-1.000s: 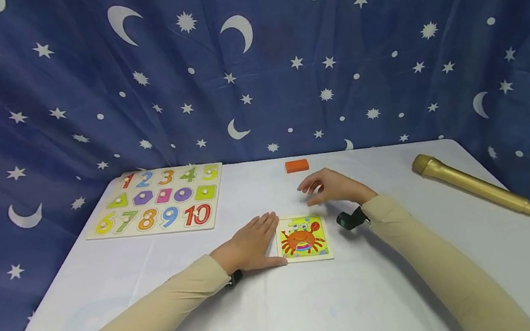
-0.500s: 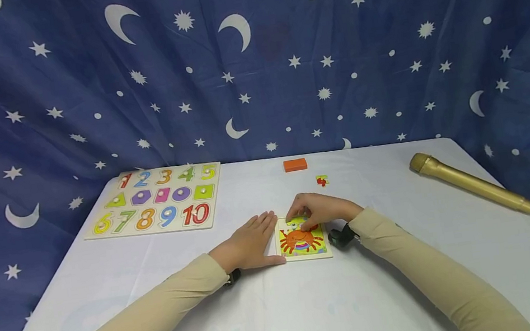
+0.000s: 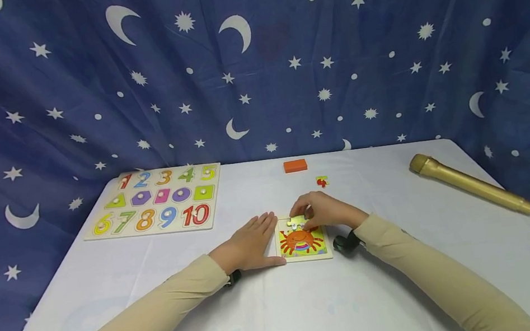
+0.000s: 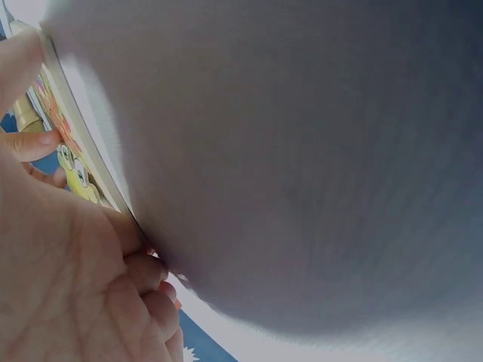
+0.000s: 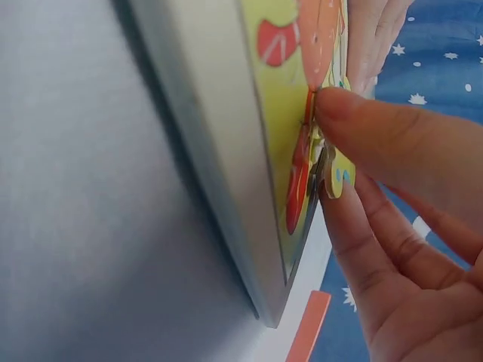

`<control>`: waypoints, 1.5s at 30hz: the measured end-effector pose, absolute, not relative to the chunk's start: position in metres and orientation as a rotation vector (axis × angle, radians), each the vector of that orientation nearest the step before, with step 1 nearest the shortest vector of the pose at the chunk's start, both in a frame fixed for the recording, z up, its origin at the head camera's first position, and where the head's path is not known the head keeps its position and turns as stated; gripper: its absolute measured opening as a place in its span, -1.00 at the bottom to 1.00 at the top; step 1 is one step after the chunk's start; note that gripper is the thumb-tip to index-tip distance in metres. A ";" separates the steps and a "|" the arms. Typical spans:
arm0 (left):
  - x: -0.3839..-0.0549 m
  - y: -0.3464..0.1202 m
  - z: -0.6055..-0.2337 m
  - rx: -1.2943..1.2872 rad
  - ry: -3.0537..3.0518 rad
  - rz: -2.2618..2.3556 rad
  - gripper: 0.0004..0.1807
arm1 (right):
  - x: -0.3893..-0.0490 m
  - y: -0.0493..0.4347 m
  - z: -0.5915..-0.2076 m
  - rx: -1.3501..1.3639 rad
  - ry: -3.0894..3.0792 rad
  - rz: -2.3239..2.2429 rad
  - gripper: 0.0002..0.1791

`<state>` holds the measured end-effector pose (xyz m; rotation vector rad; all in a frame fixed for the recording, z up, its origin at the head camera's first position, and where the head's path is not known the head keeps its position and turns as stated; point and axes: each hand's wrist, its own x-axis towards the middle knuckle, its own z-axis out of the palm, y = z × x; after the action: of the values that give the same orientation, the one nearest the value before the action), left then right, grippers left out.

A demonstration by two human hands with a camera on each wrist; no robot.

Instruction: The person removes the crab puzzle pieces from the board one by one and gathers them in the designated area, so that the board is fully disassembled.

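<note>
A small crab jigsaw puzzle (image 3: 302, 244) in a pale wooden frame lies flat on the table. My left hand (image 3: 251, 245) rests beside it with straight fingers, the fingertips and thumb at the frame's left edge. Over the puzzle's upper part, my right hand (image 3: 323, 209) pinches a yellow puzzle piece (image 3: 296, 222) showing the crab's eyes. In the right wrist view this piece (image 5: 343, 175) stands tilted up from the picture, between thumb and fingers. Another puzzle piece (image 3: 322, 181), yellow and red, lies loose on the table beyond the right hand.
A wooden number-and-shape board (image 3: 153, 204) lies at the back left. An orange block (image 3: 295, 166) sits near the table's far edge. On the right lies a gold microphone (image 3: 471, 183). A blue curtain (image 3: 251, 65) with moons and stars hangs behind the table.
My right hand has come down from above the puzzle and lifted the eye piece out of the picture. The loose red-and-yellow piece has come into sight behind it. My left hand has stayed put.
</note>
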<state>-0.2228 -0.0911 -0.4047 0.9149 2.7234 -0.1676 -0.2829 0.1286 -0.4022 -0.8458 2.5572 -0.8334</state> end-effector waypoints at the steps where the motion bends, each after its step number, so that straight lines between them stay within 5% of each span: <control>1: -0.223 -0.091 -0.404 0.913 2.723 -0.167 0.09 | -0.282 0.129 -0.402 -0.835 2.562 -0.835 -0.65; 18: -0.222 -0.093 -0.407 0.919 2.712 -0.168 0.08 | -0.280 0.167 -0.396 -0.781 2.634 -1.028 -0.67; 30: -0.222 -0.093 -0.405 0.913 2.713 -0.159 0.08 | -0.349 0.234 -0.404 -0.325 2.808 -0.932 -0.63; 45: -0.222 -0.091 -0.405 0.908 2.716 -0.159 0.09 | -0.379 0.225 -0.412 -0.337 2.774 -0.886 -0.66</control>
<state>-0.2224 -0.0911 -0.4049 0.9077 2.7157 -0.1591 -0.3785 0.2253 -0.4123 -0.3368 2.7738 -0.8856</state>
